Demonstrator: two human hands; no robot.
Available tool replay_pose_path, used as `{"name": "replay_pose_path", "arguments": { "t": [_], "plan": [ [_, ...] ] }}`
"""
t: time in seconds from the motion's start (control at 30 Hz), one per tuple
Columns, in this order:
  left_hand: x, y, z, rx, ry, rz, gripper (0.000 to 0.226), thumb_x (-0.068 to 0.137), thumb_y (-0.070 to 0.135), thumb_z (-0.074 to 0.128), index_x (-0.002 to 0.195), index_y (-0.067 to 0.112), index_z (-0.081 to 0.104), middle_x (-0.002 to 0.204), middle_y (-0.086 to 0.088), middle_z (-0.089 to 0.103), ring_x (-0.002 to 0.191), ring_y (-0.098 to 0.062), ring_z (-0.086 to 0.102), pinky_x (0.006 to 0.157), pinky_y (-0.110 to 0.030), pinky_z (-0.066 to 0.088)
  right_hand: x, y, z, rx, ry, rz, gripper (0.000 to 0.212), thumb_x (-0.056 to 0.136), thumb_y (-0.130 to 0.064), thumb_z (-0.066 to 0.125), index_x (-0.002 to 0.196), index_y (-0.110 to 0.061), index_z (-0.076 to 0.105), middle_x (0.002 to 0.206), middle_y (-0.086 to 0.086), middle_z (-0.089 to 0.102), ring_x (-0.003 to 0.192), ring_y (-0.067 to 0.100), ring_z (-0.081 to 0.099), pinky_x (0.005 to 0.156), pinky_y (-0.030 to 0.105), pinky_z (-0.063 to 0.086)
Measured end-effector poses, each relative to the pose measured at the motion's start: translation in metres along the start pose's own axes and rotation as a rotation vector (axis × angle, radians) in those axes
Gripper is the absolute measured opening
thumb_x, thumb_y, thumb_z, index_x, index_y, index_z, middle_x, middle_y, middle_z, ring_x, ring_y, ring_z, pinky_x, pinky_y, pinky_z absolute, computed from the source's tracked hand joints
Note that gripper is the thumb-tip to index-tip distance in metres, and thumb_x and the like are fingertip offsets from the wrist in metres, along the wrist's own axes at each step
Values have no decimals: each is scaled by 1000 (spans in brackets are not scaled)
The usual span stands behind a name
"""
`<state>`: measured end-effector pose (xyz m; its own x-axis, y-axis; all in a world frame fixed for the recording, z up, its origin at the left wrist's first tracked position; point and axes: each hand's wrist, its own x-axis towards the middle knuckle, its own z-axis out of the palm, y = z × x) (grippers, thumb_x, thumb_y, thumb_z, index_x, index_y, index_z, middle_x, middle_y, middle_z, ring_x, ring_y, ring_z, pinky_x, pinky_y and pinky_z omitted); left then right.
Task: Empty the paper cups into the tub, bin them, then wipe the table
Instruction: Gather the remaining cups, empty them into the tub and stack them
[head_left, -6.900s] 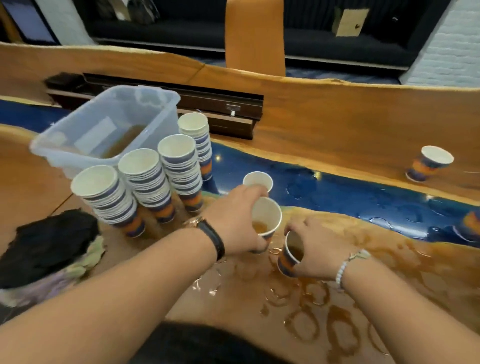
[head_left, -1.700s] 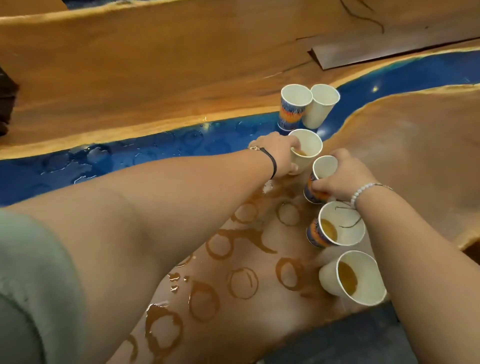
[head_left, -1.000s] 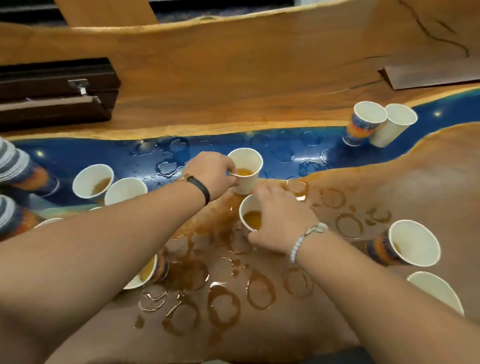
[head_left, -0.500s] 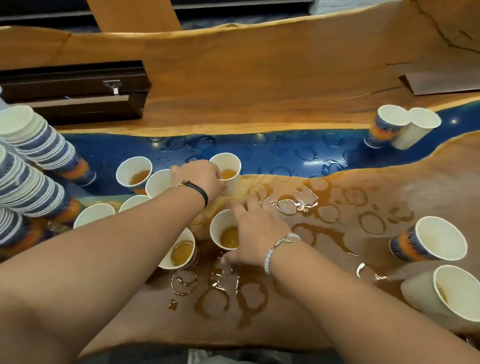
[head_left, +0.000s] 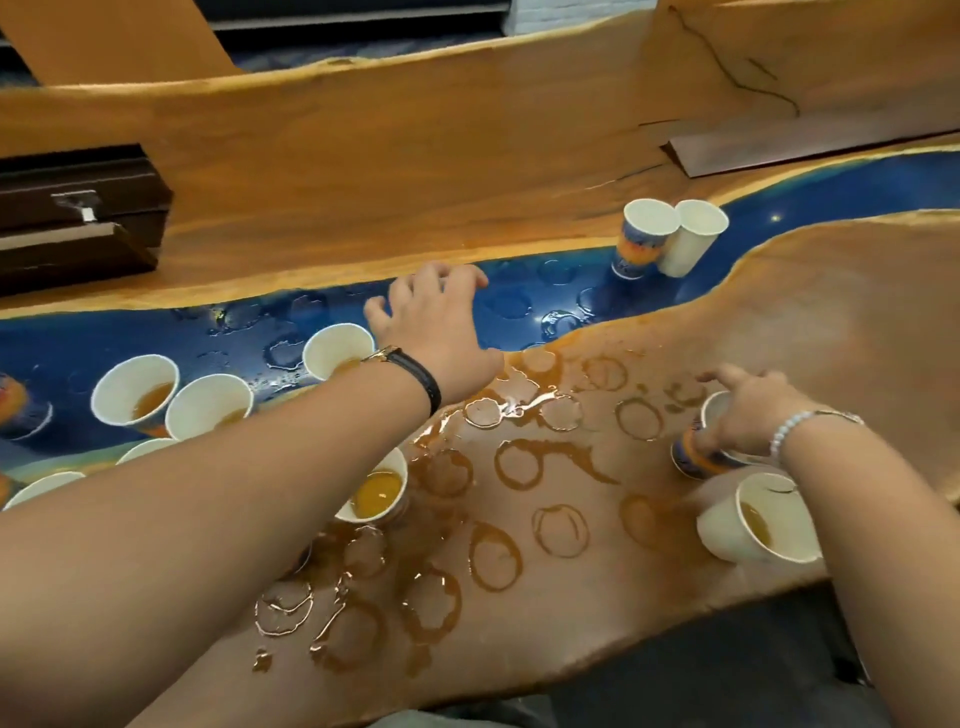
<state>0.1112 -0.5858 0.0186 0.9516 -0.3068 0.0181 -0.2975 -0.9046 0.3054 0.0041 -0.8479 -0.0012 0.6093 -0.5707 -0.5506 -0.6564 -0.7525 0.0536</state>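
Both hands have left the middle cups: left hand (head_left: 436, 332) spread empty at 11 o'clock, right hand (head_left: 748, 415) gripping a patterned cup (head_left: 693, 457) at 3 o'clock — light, crushable, probably wet; hold its sides.

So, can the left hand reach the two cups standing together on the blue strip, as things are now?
Probably yes. The left hand is open and empty over the blue strip, and the stretch between it and the two cups holds only wet rings. The right hand is busy with another cup.

Glossy wet wood-and-resin table (head_left: 779, 312)
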Motion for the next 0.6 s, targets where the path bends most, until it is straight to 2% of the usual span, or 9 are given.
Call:
{"name": "replay_pose_path", "arguments": {
  "t": [0.07,0.17,0.3,0.37,0.47,0.6],
  "plan": [
    [0,19,7,-30,-54,81,63,73,41,64,130,40,39,136,7,36,127,-22,32,107,-44,19,-2,-5,5,11,38,-61,74,62,-32,73,129,-30,42,105,9,37,88,36,56,77,41,53],
    [0,35,18,-35,-113,144,59,75,37,62,130,42,40,137,9,37,127,-20,33,106,-41,19,-8,-24,8,46,102,-146,60,71,-37,70,122,-26,42,104,6,34,98,37,53,84,40,48],
    [7,23,19,-45,-101,72,54,79,34,61,129,42,41,138,8,37,127,-21,33,104,-40,20,-18,-73,11,41,136,-371,70,70,-42,75,130,-31,40,120,5,38,116,34,46,95,43,45],
    [9,10,15,-35,-74,35,53,79,34,60,128,41,42,137,8,38,127,-21,34,103,-41,20,-25,-104,13,8,155,-503,71,71,-43,75,132,-33,40,125,6,38,118,32,44,95,43,46],
    [6,-22,7,-8,-29,-13,49,81,40,60,128,40,44,137,9,40,129,-19,34,106,-44,19,-37,-153,25,-58,196,-706,68,77,-46,68,135,-33,37,120,7,37,113,30,45,90,41,48],
    [-2,-70,1,42,12,-92,45,86,47,55,129,39,47,139,11,42,132,-16,35,111,-52,16,-52,-202,40,-83,215,-859,69,80,-44,67,139,-31,33,119,6,38,114,28,42,88,42,48]
  ]
}}
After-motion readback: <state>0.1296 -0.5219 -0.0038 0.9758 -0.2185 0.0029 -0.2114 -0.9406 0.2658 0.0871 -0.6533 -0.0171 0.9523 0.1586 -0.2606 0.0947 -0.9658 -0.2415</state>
